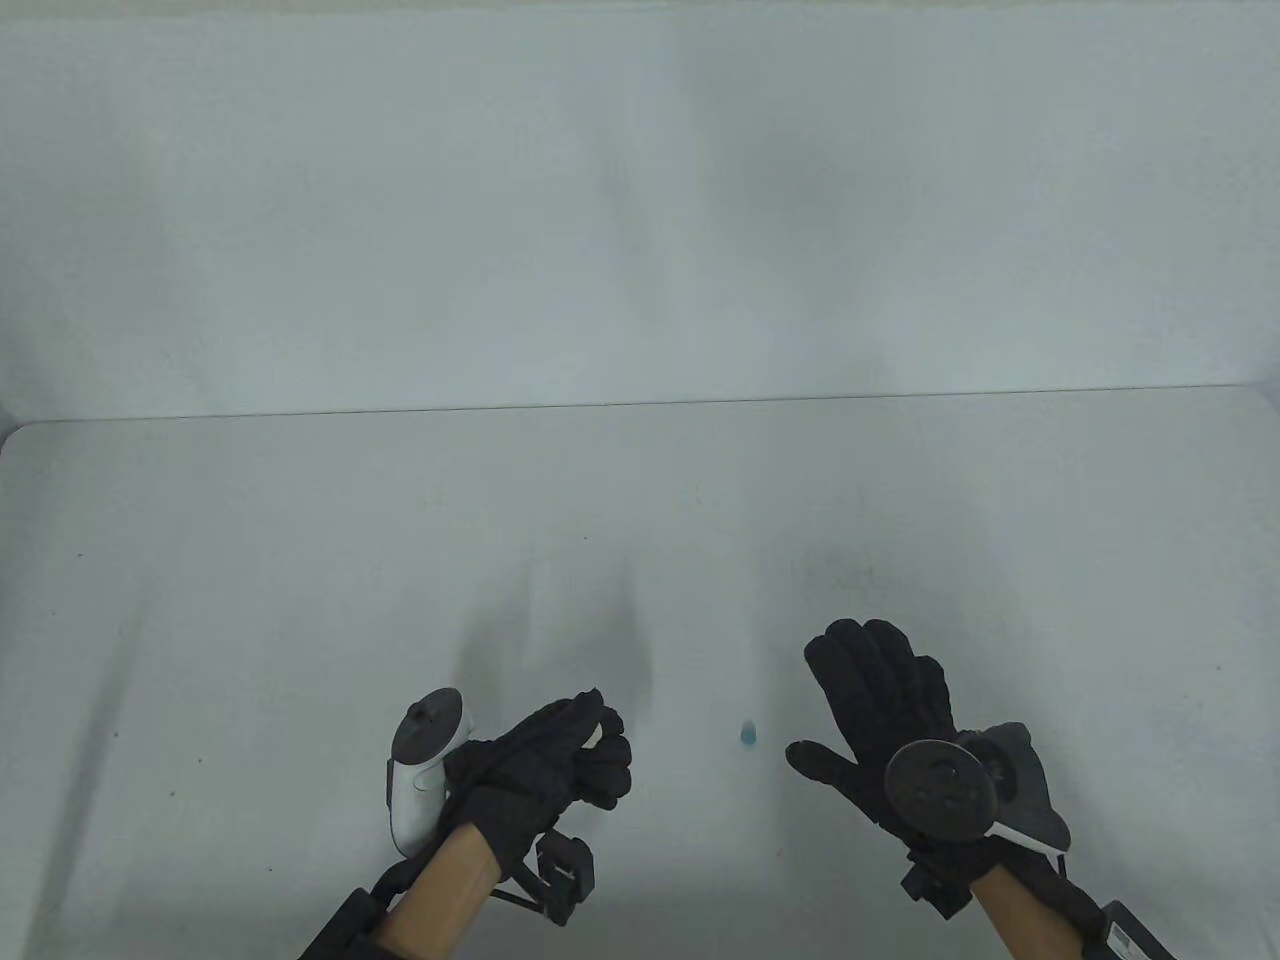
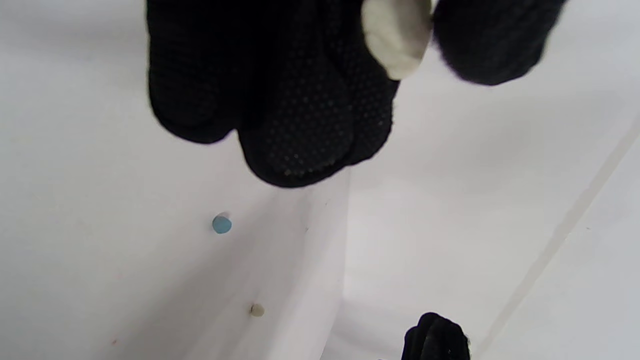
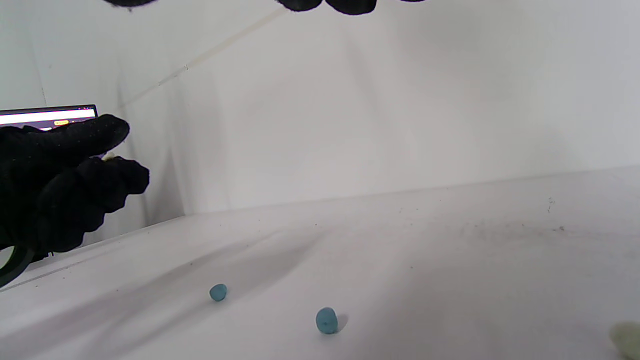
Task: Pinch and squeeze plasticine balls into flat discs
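1. Fingers (image 2: 295, 135) of the left hand (image 1: 545, 765) curl together, with the thumb and a fingertip pinching a small whitish lump of plasticine (image 2: 397, 37) between them; in the table view only a pale sliver of it shows at the fingertips.
2. That hand is raised off the white table (image 1: 300, 560), at the near left, with a white tracker (image 1: 420, 775) strapped to its back.
3. Over on the near right, the right hand (image 1: 880, 720) is spread flat with fingers apart and thumb out to the left, gripping nothing; a dark round tracker (image 1: 940, 785) sits on its back.
4. Between the two hands, a small blue ball (image 1: 747, 733) lies on the table, touching neither hand.
5. From the right wrist view two blue pieces show on the table: one nearer and rounder (image 3: 326, 320), one smaller and farther left (image 3: 218, 292). Which of them matches the one in the table view is hard to say.
6. A pale lump (image 3: 625, 337) sits at the near right corner of that view, too blurred to identify firmly, though it may be more plasticine.
7. Seen from the left wrist, a small beige bit (image 2: 257, 310) also lies on the table, well apart from a blue piece (image 2: 221, 224).
8. No piece sits in any box, tray or dish; everything rests straight on the table.
9. A screen (image 3: 47, 116) glows behind the left hand in the right wrist view.
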A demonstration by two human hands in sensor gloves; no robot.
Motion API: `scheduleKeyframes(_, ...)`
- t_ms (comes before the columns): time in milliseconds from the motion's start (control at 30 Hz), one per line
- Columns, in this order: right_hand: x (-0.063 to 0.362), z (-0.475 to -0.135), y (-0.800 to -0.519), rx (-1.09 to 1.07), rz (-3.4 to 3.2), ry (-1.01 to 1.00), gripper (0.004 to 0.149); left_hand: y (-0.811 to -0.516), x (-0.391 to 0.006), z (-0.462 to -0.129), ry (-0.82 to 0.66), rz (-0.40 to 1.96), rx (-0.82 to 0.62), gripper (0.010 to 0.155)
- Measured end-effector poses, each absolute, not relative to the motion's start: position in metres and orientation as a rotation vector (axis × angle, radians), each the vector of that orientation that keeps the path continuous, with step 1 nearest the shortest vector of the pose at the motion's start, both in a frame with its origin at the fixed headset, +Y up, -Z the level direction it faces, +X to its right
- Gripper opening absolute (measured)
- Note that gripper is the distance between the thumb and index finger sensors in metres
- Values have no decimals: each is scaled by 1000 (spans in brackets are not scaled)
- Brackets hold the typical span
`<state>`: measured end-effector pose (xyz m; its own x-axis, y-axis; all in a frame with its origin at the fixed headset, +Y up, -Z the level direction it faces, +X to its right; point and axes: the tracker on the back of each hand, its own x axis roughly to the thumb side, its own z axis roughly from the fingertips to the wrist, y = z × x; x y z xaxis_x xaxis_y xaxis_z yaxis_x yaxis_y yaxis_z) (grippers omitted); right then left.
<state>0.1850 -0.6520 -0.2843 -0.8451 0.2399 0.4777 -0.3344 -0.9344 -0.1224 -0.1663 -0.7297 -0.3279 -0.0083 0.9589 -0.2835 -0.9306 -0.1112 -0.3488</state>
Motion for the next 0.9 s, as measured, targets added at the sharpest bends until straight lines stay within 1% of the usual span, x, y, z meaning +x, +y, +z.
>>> scheduleKeyframes(167, 185, -284, -652, 675, 2744, -290, 83, -729, -168, -328, -50, 1572, -490, 40)
scheduleKeyframes(333, 185, -284, -652, 675, 2744, -293, 83, -727, -168, -327, -47, 1552, -464, 39)
scheduleKeyframes(367, 185, -284, -652, 675, 2745, -293, 83, -728, -167, -328, -61, 1564, -472, 42)
scheduleKeyframes(400, 185, -284, -652, 674, 2746, -296, 83, -729, -167, -328, -80, 1583, -492, 50)
scheduleKeyframes(433, 185, -284, -652, 674, 2744, -297, 83, -731, -165, -329, -130, 1626, -554, 73)
scheduleKeyframes(467, 185, -284, -652, 674, 2743, -297, 83, -733, -165, -328, -151, 1650, -589, 81)
scheduleKeyframes(533, 185, -284, -652, 673, 2745, -291, 83, -734, -163, -327, -144, 1661, -585, 88)
scheduleKeyframes(567, 185, -284, -652, 673, 2746, -293, 83, -734, -162, -327, -157, 1649, -593, 88)
scheduleKeyframes(633, 185, -284, -652, 673, 2744, -298, 83, -734, -162, -328, -158, 1643, -601, 84)
scheduleKeyframes(833, 185, -284, -652, 674, 2746, -294, 83, -732, -163, -328, -109, 1613, -591, 50)
scheduleKeyframes(900, 184, -284, -653, 677, 2746, -287, 84, -732, -163, -328, -112, 1605, -588, 47)
